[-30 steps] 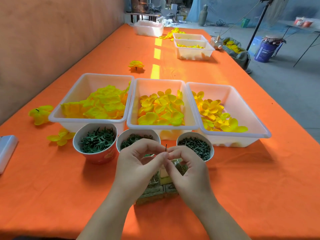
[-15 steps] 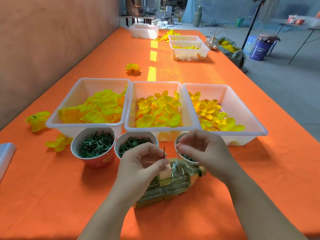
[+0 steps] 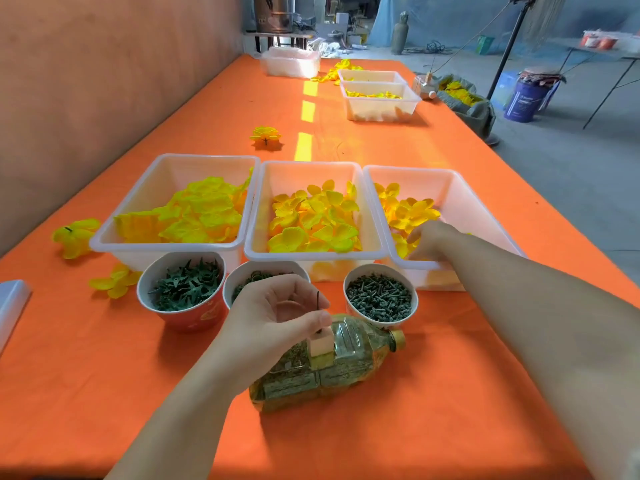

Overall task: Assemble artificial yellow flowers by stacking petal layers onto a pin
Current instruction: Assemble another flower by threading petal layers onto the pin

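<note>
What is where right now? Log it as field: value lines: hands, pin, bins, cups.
left hand: pinches the pin, upright over the foam block on the lying bottle
right hand: reaching into the right bin, on small yellow petals; grip unclear
middle bin: medium yellow petals
left bin: large yellow petals
cups: left cup, middle cup, right cup hold green parts
pin load: no petals

A small production workshop: a long orange-covered table [image 3: 104, 375] holds white bins [image 3: 194, 174] of sorted petals [image 3: 204, 216], beside a concrete floor [image 3: 571, 174], gas cylinder [image 3: 399, 34] and blue bucket [image 3: 524, 102].
</note>
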